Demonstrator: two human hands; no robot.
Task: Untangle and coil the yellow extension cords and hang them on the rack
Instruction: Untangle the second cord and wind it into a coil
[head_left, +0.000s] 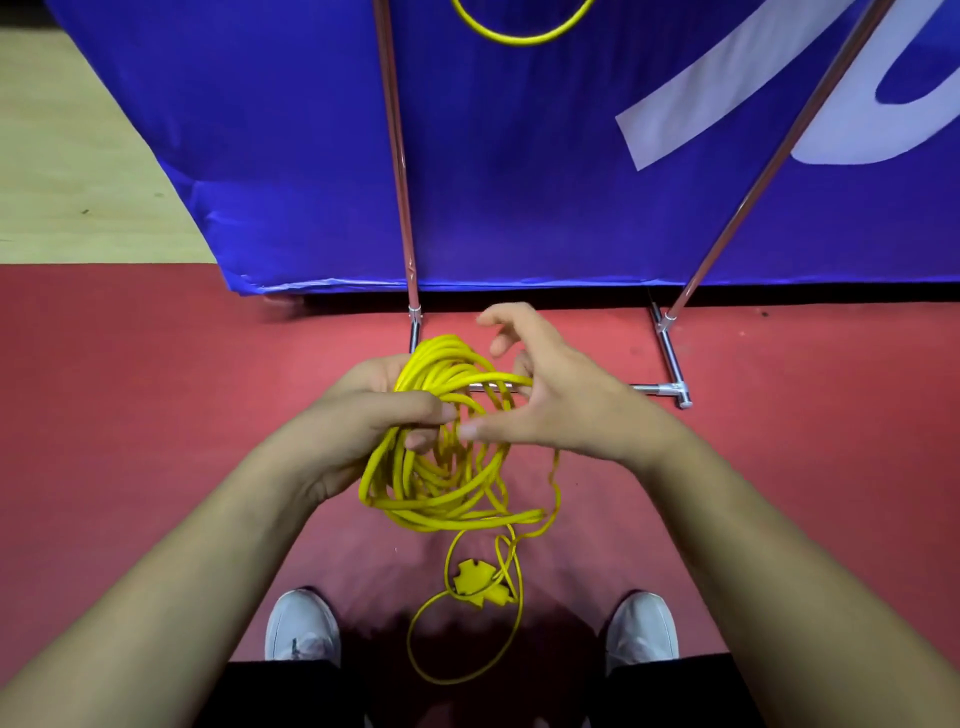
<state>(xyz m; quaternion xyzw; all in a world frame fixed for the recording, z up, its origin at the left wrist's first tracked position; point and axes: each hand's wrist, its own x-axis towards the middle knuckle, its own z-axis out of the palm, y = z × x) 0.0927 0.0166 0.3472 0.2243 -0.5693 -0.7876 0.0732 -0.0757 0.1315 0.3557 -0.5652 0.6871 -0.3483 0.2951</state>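
Note:
A coil of yellow extension cord (441, 483) hangs in front of me, several loops thick. My left hand (374, 410) grips the top of the bundle, fingers curled round the loops. My right hand (540, 389) hovers at the coil's right side with fingers spread; one strand runs across its palm side. Loose cord trails down to the floor, where a yellow socket block (475, 584) lies between my shoes in a wide loop. Another yellow cord (519, 31) hangs at the top on the metal rack (400, 171).
The rack's chrome poles (769, 166) and base bar (670, 358) stand on red flooring in front of a blue banner (519, 156). My white shoes (301, 626) flank the loose cord. Wooden flooring (67, 171) lies at the upper left.

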